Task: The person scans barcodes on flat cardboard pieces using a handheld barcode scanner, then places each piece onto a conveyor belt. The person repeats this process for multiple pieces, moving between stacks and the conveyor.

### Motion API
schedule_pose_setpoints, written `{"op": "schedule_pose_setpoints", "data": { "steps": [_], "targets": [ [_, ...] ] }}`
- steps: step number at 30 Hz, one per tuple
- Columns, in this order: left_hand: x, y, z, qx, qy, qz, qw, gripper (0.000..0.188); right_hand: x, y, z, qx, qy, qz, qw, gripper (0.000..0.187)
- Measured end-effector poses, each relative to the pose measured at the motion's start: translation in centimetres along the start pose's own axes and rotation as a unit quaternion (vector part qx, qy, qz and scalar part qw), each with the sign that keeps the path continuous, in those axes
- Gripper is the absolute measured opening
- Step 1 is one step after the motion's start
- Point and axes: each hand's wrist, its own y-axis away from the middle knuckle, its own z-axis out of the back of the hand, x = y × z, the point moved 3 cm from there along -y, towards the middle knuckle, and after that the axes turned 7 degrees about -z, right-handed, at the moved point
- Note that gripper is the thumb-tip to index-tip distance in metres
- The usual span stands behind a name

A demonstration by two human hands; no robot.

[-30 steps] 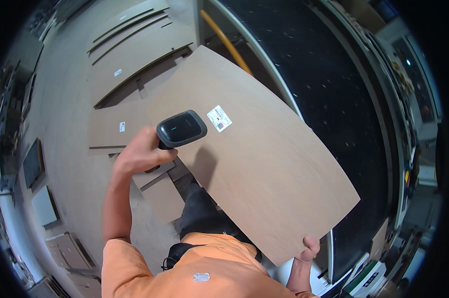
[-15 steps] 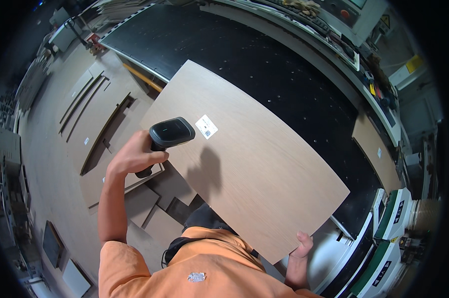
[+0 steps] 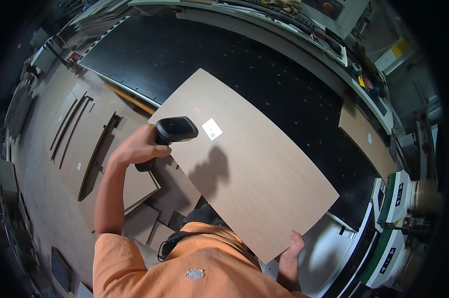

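Observation:
My left hand (image 3: 144, 144) is wrapped round the grip of a black handheld barcode scanner (image 3: 176, 129). The scanner's head points toward a white label (image 3: 212, 129) on a pale wood-grain panel (image 3: 264, 164). A small reddish light spot shows on the panel above the scanner. The panel lies aslant, its far part over a black table and its near end by my body. At the near right corner, my right hand (image 3: 295, 244) grips the panel's edge with the thumb on top; its other fingers are hidden beneath.
The black table (image 3: 304, 89) is dotted with small holes. Another labelled panel (image 3: 366, 139) lies at its right end, beside green-and-white machine parts (image 3: 391, 198). Several brown boards (image 3: 80, 144) are on the floor at left. Tools (image 3: 366, 82) crowd the back ledge.
The scanner has shifted slightly right and up in the picture, close to the label. The panel's near right corner has moved a little left, my right hand with it. The whole view has shifted.

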Motion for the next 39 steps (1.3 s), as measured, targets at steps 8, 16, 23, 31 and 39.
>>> {"op": "schedule_pose_setpoints", "data": {
  "steps": [8,16,23,31,39],
  "targets": [
    [-1.0,-4.6,-0.3,0.054,-0.013,-0.059,0.997,0.028,-0.9,-2.3,1.4,-0.045,-0.014,0.007,0.999,0.063],
    [-0.9,-6.7,-0.4,0.085,-0.069,-0.044,0.993,0.023,-2.3,-4.0,1.6,-0.084,0.013,-0.003,0.996,0.060],
    [-0.8,-6.8,-0.4,0.073,-0.054,-0.033,0.995,0.024,-2.2,-5.5,2.0,-0.099,0.006,-0.020,0.995,0.062],
    [-0.9,-7.0,-0.1,0.069,-0.057,-0.039,0.995,0.024,-3.0,-6.4,1.5,-0.072,0.000,-0.001,0.997,0.063],
    [3.6,-5.0,-4.6,0.093,0.071,-0.009,0.993,0.020,-3.5,-10.6,-1.8,-0.165,-0.042,0.047,0.984,0.045]
  ]
}}
